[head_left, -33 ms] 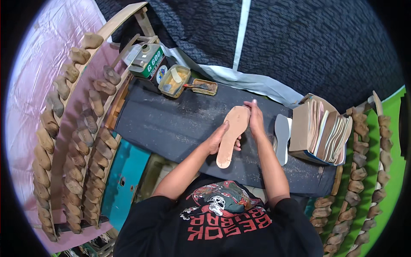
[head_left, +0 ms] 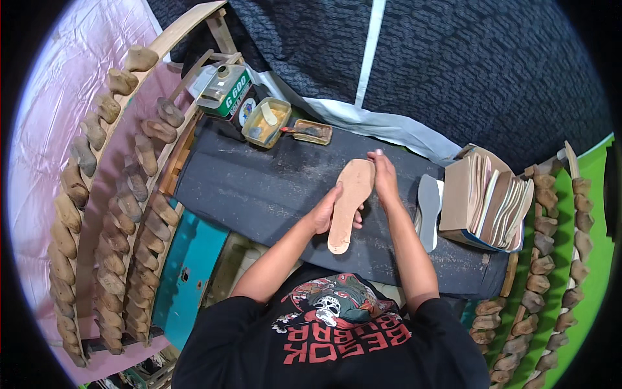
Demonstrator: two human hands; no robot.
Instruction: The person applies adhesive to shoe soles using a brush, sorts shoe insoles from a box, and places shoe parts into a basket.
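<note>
Shifted barely left, the tan insole is over the dark table; the left hand curls round its narrow middle; the right hand, nearly straight-fingered, flanks its far right edge, contact unclear; it looks light, fairly stiff, best gripped mid-length.

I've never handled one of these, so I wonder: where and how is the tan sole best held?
Probably grip the tan sole at its middle, from the left: it is slimmer there than at the broad upper end, and its thin, flat shape suits a pinch. The left hand holds it so, fingers showing past the right edge.
</note>
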